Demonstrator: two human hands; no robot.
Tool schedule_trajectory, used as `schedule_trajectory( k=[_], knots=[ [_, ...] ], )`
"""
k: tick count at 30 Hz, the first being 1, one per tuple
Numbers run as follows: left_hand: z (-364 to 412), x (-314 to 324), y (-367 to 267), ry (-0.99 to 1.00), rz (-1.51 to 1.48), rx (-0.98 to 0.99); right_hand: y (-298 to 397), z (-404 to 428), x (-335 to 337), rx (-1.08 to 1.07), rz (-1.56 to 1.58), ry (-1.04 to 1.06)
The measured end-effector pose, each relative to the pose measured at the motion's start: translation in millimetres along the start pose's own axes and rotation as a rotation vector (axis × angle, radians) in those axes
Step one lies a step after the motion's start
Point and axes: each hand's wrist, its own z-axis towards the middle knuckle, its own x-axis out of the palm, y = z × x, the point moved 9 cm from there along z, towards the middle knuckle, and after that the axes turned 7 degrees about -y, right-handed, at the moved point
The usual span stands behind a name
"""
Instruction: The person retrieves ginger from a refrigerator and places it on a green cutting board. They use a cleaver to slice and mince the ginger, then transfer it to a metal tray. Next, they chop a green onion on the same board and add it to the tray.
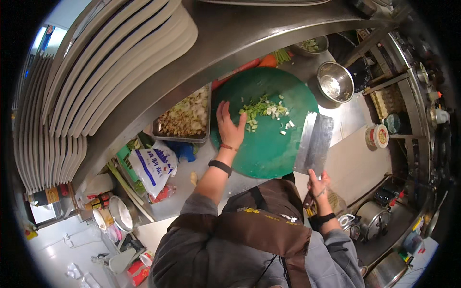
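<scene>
A round green cutting board lies on the steel counter before me. Chopped scallion, green and white, is heaped near its middle, with a few white bits scattered to the right. My left hand is over the board's left side, fingers apart and nothing in them, its thumb close to the scallion heap. In my right hand is a cleaver with a broad steel blade. The blade is held at the board's right edge; the handle is largely hidden by my fingers.
Left of the board stands a metal tray of chopped food. A steel bowl is at the back right. Stacked white plates rest on a steel shelf overhead. A white printed bag and long scallions lie left.
</scene>
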Motion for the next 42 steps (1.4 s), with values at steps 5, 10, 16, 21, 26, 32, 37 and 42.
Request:
schedule_trajectory(
  k=[5, 10, 16, 21, 26, 32, 37, 42],
  knots=[
    [11, 66, -4, 0.103, 0.067, 0.01, 44, 21, 63, -0.057, 0.023, 0.053],
    [8, 115, -40, 0.469, -0.082, 0.159, 82, 40, 109, -0.079, -0.163, 0.179],
    [-27, 29, -52, 0.388, -0.071, 0.147, 80, 43, 136, -0.124, -0.371, 0.382],
    [-69, -26, 2, 0.07, 0.235, -0.17, 62, 12, 164, -0.152, -0.416, 0.477],
    [-71, -11, -13, 0.101, 0.14, -0.129, 42, -23, 195, -0.168, -0.452, 0.535],
    [-71, -20, -9, 0.048, -0.094, -0.192, 49, -58, 208, -0.14, -0.269, 0.542],
    [-17, -61, -34, 0.018, -0.25, -0.042, 99, -74, 225, -0.235, -0.189, 0.552],
    [17, -93, -37, 0.064, 0.055, 0.019, 170, -83, 298, -0.457, -0.202, 0.623]
  ],
)
